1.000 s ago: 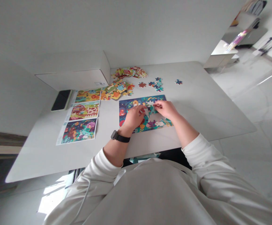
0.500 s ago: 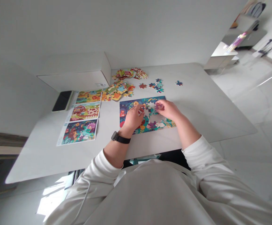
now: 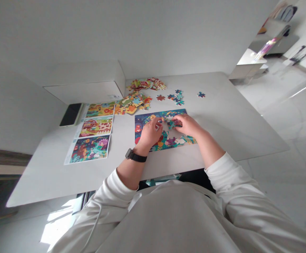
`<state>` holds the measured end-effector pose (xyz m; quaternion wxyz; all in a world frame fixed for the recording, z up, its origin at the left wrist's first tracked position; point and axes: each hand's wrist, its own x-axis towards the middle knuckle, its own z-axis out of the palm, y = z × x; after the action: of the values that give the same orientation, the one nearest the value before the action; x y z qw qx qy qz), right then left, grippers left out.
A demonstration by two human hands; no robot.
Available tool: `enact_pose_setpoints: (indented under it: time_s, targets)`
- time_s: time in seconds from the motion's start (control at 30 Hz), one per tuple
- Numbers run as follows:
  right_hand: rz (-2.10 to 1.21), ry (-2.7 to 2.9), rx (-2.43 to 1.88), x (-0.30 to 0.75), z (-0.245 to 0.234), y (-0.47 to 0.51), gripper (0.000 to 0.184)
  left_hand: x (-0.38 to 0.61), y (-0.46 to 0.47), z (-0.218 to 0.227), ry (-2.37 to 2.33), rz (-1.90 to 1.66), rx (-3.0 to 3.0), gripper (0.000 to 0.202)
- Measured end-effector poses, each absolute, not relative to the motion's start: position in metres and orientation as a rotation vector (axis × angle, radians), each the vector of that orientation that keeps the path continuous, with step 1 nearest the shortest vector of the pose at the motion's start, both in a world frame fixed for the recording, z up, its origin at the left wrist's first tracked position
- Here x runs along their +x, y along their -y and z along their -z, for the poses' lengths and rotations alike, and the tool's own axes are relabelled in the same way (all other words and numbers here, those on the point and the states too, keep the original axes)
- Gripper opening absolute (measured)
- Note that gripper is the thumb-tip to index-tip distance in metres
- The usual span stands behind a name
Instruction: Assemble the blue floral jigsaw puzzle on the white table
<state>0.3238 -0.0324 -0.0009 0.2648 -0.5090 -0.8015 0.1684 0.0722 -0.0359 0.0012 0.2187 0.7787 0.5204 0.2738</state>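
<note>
A partly built colourful jigsaw puzzle (image 3: 142, 123) lies flat on the white table (image 3: 221, 123). My left hand (image 3: 149, 133), with a black watch at the wrist, rests on the puzzle's middle with its fingers curled. My right hand (image 3: 187, 124) sits beside it on the puzzle and pinches a small puzzle piece (image 3: 174, 123) over a gap in the picture. The fingertips of both hands nearly meet above that gap.
Loose puzzle pieces (image 3: 135, 100) lie in heaps behind the puzzle, with a few blue ones (image 3: 177, 96) to the right. A reference sheet (image 3: 93, 131) with three pictures lies left, a dark phone (image 3: 70, 114) beyond it, and a white box (image 3: 89, 84) at the back.
My right hand has drawn slightly left and down over the gap with the piece. My left hand has stayed almost still. The camera has tilted a little.
</note>
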Motion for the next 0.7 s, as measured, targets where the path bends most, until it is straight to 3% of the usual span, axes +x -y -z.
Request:
enact_pose_setpoints:
  time_s: [0.23, 0.7]
  targets:
    - [-0.498, 2.113, -1.386, 0.33, 0.001, 0.031, 0.034, 0.071, 0.032, 0.008, -1.396, -0.772, 2.339, 0.036]
    - [-0.375, 2.217, -1.393, 0.321, 0.005, -0.002, 0.025, 0.074, 0.043, 0.006, -1.384, -0.443, 2.449, 0.05]
